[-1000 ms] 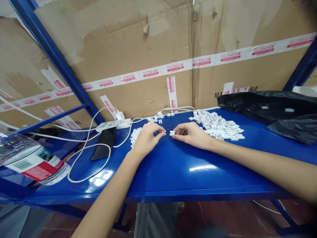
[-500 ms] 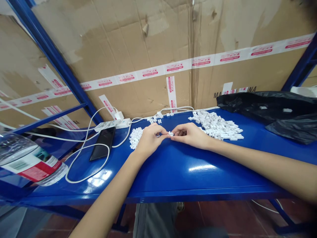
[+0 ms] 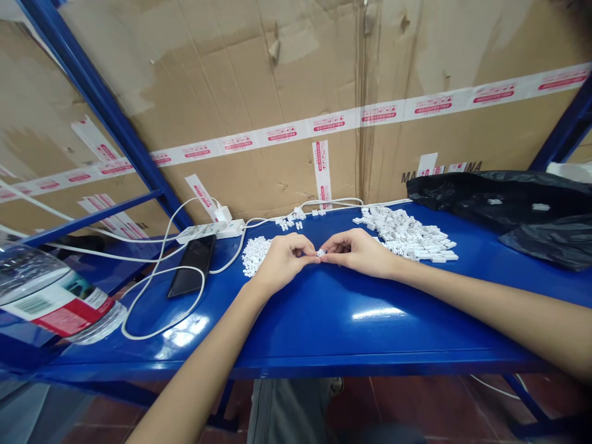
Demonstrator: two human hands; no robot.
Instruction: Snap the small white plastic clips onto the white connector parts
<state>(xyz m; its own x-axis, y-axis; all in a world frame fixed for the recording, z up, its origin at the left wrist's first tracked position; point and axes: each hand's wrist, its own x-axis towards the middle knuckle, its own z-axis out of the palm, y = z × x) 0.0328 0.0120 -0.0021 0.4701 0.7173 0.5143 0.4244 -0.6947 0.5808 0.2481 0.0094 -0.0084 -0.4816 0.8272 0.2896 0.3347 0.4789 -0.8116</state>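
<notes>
A small white plastic piece [image 3: 320,253] is pinched between the fingertips of both hands, above the blue tabletop [image 3: 324,320]. My left hand [image 3: 287,260] grips it from the left with thumb and forefinger. From the other side, my right hand [image 3: 354,253] closes thumb and forefinger on it. Its exact shape is too small to make out. Beside my left hand lies a heap of tiny white parts [image 3: 255,254]. Right of my right hand spreads a larger pile of longer white plastic pieces [image 3: 411,234]. Several loose white pieces [image 3: 291,219] rest behind the hands.
A black phone [image 3: 192,265] and a white power strip [image 3: 208,232] with looping cables lie on the left. A plastic bottle [image 3: 60,299] is at the far left. A black plastic bag [image 3: 476,191] lies at the back right. Cardboard [image 3: 259,80] stands behind.
The fingertips have shifted slightly around the small white piece, which appears turned a little. Both hands stay in nearly the same place; the view has moved a touch.
</notes>
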